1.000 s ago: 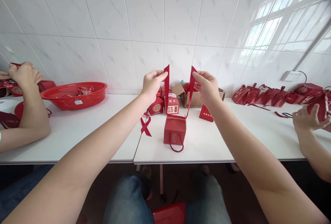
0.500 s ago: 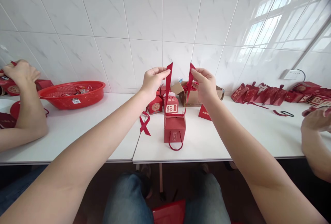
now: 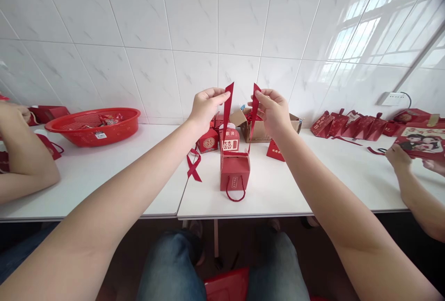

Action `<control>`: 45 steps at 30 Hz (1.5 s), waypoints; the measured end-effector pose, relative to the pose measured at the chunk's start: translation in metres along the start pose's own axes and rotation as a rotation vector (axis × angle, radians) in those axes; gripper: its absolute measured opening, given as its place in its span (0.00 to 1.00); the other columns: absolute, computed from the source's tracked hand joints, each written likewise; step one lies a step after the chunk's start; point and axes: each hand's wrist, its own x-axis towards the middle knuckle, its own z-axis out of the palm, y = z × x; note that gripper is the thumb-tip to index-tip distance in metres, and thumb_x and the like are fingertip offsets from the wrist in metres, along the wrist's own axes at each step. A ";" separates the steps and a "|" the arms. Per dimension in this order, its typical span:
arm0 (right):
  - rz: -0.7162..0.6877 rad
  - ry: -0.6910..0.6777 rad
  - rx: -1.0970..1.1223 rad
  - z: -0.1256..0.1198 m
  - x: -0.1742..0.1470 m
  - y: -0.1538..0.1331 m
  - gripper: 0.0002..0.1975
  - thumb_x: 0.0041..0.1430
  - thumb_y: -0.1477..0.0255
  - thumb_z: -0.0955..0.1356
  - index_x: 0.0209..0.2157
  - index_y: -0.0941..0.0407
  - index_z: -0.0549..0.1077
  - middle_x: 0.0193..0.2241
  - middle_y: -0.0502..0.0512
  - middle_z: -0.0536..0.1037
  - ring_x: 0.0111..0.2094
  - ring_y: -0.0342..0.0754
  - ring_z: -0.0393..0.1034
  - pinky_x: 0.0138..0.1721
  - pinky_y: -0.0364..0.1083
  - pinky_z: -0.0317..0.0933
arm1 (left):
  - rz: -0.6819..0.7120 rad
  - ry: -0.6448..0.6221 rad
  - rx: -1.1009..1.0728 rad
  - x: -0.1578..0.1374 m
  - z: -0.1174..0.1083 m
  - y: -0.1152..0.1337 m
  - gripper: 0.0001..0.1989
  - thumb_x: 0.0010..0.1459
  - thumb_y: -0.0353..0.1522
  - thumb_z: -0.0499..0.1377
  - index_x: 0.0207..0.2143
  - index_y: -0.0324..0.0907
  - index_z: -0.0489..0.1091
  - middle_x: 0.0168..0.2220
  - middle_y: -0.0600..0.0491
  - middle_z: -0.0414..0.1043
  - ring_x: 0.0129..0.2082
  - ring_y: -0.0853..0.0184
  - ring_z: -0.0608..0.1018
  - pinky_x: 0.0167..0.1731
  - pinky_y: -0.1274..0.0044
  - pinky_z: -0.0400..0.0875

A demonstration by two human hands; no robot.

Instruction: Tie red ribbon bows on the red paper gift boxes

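Observation:
A small red gift box (image 3: 235, 171) stands on the white table before me, its twisted rope handle (image 3: 236, 199) hanging down the front. From the top of the box a red ribbon (image 3: 227, 114) rises in two ends, one on each side. My left hand (image 3: 207, 107) pinches the left end near its tip. Between thumb and fingers, my right hand (image 3: 274, 108) grips the other end at about the same height. Behind the box sits another red box (image 3: 229, 138) with gold-and-white characters.
A red plastic basket (image 3: 93, 127) with small packets stands left. Behind my right hand is a cardboard box (image 3: 295, 124). A loose ribbon (image 3: 193, 169) lies left of the gift box. Several red boxes (image 3: 347, 124) line the right back. Other people's arms (image 3: 413, 185) work at both sides.
My hands have drawn very slightly closer together, still holding the ribbon ends. On the right, a co-worker has brought a red box with a photo into view. The left co-worker's hand has lowered.

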 end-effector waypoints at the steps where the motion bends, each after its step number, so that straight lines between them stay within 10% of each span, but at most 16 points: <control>1: 0.003 -0.010 -0.003 0.000 0.001 0.000 0.06 0.54 0.71 0.69 0.27 0.55 0.66 0.29 0.48 0.74 0.29 0.41 0.73 0.31 0.41 0.66 | -0.006 -0.007 -0.005 0.000 0.000 -0.001 0.07 0.46 0.34 0.66 0.28 0.41 0.73 0.29 0.53 0.71 0.30 0.68 0.73 0.28 0.76 0.71; 15: 0.045 -0.282 -0.193 0.008 0.006 -0.002 0.07 0.56 0.70 0.69 0.26 0.57 0.69 0.18 0.46 0.69 0.17 0.37 0.61 0.19 0.38 0.57 | 0.274 -0.105 0.328 0.005 0.009 -0.007 0.05 0.50 0.34 0.64 0.30 0.42 0.75 0.29 0.54 0.73 0.27 0.71 0.72 0.29 0.77 0.70; 21: 0.083 -0.326 -0.131 0.007 0.003 -0.004 0.23 0.55 0.50 0.65 0.26 0.57 0.72 0.20 0.50 0.70 0.22 0.39 0.66 0.23 0.40 0.62 | 0.328 -0.019 0.435 0.005 0.012 -0.007 0.08 0.48 0.29 0.66 0.33 0.43 0.72 0.27 0.57 0.71 0.24 0.73 0.71 0.28 0.78 0.67; 45: 0.510 -0.500 0.082 -0.015 0.017 -0.003 0.01 0.54 0.75 0.69 0.29 0.57 0.74 0.24 0.48 0.72 0.23 0.37 0.63 0.30 0.39 0.64 | 0.605 -0.119 0.748 -0.013 0.008 -0.010 0.05 0.48 0.32 0.65 0.23 0.43 0.72 0.30 0.53 0.67 0.37 0.63 0.71 0.41 0.70 0.66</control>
